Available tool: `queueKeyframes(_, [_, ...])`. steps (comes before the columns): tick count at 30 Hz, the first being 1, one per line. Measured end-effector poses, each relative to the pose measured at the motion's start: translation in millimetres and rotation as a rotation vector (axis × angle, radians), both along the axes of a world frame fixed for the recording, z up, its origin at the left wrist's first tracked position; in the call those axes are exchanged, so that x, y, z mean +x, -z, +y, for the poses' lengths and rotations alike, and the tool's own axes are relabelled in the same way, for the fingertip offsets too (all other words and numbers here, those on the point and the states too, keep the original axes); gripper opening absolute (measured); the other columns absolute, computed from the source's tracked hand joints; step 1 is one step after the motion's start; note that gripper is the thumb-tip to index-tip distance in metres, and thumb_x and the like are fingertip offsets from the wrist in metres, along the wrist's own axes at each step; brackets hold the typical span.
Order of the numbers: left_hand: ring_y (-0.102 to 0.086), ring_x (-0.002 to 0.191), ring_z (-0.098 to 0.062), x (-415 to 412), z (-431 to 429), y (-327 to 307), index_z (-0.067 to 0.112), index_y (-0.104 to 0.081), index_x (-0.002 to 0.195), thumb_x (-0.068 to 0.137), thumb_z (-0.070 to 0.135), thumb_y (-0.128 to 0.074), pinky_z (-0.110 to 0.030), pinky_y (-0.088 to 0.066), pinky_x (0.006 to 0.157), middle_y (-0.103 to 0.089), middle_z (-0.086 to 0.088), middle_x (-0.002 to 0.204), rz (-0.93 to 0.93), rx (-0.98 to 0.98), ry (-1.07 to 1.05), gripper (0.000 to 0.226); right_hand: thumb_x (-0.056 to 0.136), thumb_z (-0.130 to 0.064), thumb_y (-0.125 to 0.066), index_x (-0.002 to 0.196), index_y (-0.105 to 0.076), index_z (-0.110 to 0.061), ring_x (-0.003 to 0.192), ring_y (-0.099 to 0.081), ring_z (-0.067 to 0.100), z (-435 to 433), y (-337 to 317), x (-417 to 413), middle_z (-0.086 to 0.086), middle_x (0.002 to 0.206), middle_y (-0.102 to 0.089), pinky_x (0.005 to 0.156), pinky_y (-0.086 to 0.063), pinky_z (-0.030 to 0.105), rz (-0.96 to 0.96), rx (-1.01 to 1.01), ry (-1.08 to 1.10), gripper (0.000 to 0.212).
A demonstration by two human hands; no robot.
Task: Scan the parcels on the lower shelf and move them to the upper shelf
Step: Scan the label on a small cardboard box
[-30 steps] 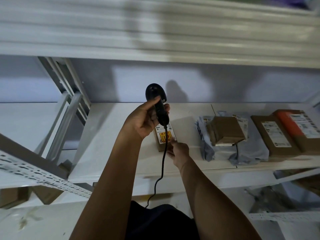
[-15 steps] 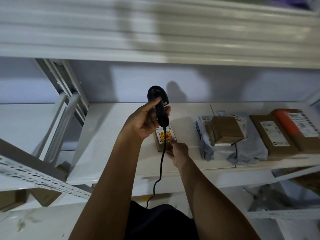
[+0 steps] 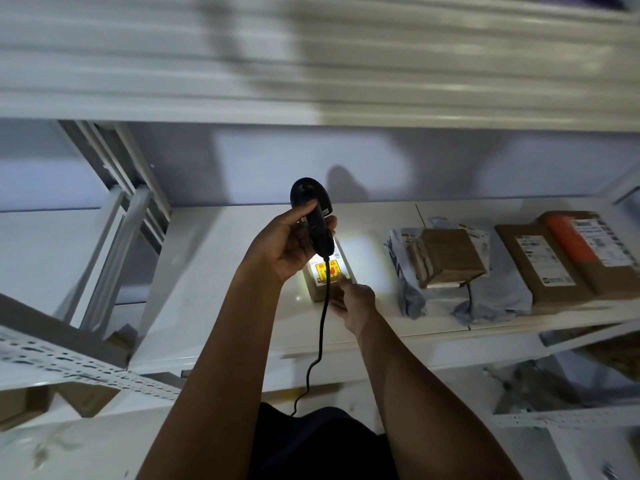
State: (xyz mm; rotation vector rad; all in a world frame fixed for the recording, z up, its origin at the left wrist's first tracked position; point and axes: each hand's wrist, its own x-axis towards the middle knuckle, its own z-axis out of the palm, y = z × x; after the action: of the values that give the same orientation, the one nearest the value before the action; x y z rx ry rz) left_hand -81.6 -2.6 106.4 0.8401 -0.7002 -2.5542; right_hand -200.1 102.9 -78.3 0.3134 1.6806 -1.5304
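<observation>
My left hand (image 3: 282,242) grips a black corded barcode scanner (image 3: 313,216) just above a small brown parcel (image 3: 329,275) that lies on the lower shelf (image 3: 214,289). The scanner's light falls on the parcel's yellow and red label. My right hand (image 3: 353,301) holds the parcel's near right corner with its fingers curled around the edge. Further right lie a brown box (image 3: 446,256) on a grey mailer bag (image 3: 491,296), a flat brown parcel (image 3: 543,263) and an orange-taped box (image 3: 592,251). The upper shelf (image 3: 311,81) spans the top of the view.
White shelf uprights (image 3: 114,209) stand at the left. A perforated metal rail (image 3: 69,365) crosses the lower left corner. The scanner's cable (image 3: 320,341) hangs down in front of the shelf edge. More clutter shows on a lower level at the right (image 3: 540,386).
The scanner's light has come on and now lights the small parcel and the shelf beside it. Both hands have stayed almost where they were.
</observation>
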Motion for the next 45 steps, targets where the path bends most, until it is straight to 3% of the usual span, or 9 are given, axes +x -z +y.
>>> queueKeyframes(14, [-0.073,0.103,-0.031,-1.1,-12.1,21.0,0.003,-0.062,0.123,0.095,0.012,-0.068,-0.04,-0.06,0.093,-0.073,-0.022,0.114,0.004,-0.047,0.033,0.03,0.092,-0.03,-0.072,0.122,-0.058,-0.007,0.109,-0.065,0.032,3.1,-2.7,-1.6,0.016,0.12,-0.066,0.088,-0.06,0.044,-0.034,-0.002,-0.025,0.041])
queueKeyframes(19, [-0.077,0.093,-0.024,0.5,-17.4,57.8,0.006,-0.068,0.105,0.084,0.015,-0.083,-0.036,-0.062,0.084,-0.077,-0.012,0.103,-0.513,-0.503,-0.024,0.028,0.089,-0.031,-0.075,0.123,-0.059,-0.008,0.108,-0.065,0.032,3.4,-3.0,-1.8,0.016,0.12,-0.067,0.078,-0.06,0.041,-0.054,-0.024,-0.012,0.044])
queueKeyframes(23, [-0.068,0.088,-0.019,10.5,-17.2,114.0,0.004,-0.069,0.109,0.081,0.029,-0.087,-0.027,-0.051,0.082,-0.071,-0.004,0.1,-0.955,-0.85,0.071,0.041,0.091,-0.032,-0.074,0.101,-0.067,-0.013,0.104,-0.068,0.032,5.3,2.6,-2.5,0.015,0.113,-0.07,0.088,-0.06,0.046,-0.011,-0.041,-0.018,0.023])
queueKeyframes(27, [-0.063,0.086,-0.019,18.1,-12.5,153.4,0.005,-0.066,0.108,0.082,0.032,-0.085,-0.026,-0.043,0.074,-0.067,-0.002,0.095,-1.071,-0.921,0.112,0.042,0.094,-0.03,-0.071,0.094,-0.071,-0.015,0.097,-0.073,0.028,6.8,3.1,4.8,0.012,0.103,-0.076,0.087,-0.061,0.046,0.102,-0.06,-0.008,0.015])
queueKeyframes(32, [-0.07,0.096,-0.029,15.3,-16.7,178.9,0.011,-0.061,0.111,0.075,0.04,-0.087,-0.043,-0.059,0.084,-0.07,-0.008,0.102,-1.152,-0.969,0.079,0.053,0.093,-0.024,-0.073,0.104,-0.069,-0.003,0.084,-0.071,0.027,10.7,1.1,17.3,0.017,0.099,-0.074,0.068,-0.057,0.036,0.077,-0.143,0.06,0.024])
queueKeyframes(37, [-0.061,0.116,-0.037,6.4,4.2,158.2,0.008,-0.049,0.139,0.084,0.055,-0.076,-0.048,-0.051,0.099,-0.062,-0.017,0.126,-1.385,-1.132,0.106,0.077,0.093,-0.01,-0.069,0.113,-0.065,0.008,0.092,-0.073,0.033,27.8,-20.7,28.0,0.024,0.105,-0.073,0.086,-0.061,0.048,-0.007,-0.259,0.13,0.027])
queueKeyframes(40, [-0.06,0.117,-0.032,-5.0,28.8,129.3,0.007,-0.058,0.133,0.093,0.061,-0.059,-0.045,-0.048,0.101,-0.063,-0.013,0.128,-1.129,-1.267,-0.053,0.067,0.096,-0.012,-0.064,0.104,-0.069,0.001,0.091,-0.072,0.031,43.8,-47.5,18.2,0.021,0.101,-0.073,0.086,-0.06,0.045,0.024,-0.39,0.195,0.016])
queueKeyframes(42, [-0.066,0.109,-0.018,-18.1,45.1,106.9,0.015,-0.065,0.124,0.094,0.066,-0.055,-0.039,-0.054,0.098,-0.069,0.0,0.121,-0.784,-1.065,0.018,0.06,0.099,-0.016,-0.06,0.106,-0.071,-0.007,0.092,-0.073,0.03,55.9,-69.4,10.5,0.018,0.102,-0.074,0.087,-0.059,0.044,0.065,-0.473,0.211,0.015])
queueKeyframes(45, [-0.073,0.094,-0.007,-35.7,74.3,76.3,0.019,-0.064,0.133,0.089,0.067,-0.065,-0.029,-0.063,0.076,-0.074,0.004,0.117,-0.536,-0.959,0.146,0.065,0.1,-0.019,-0.059,0.12,-0.068,-0.013,0.101,-0.073,0.029,83.4,-98.9,3.5,0.014,0.111,-0.075,0.093,-0.058,0.045,0.155,-0.538,0.168,0.023])
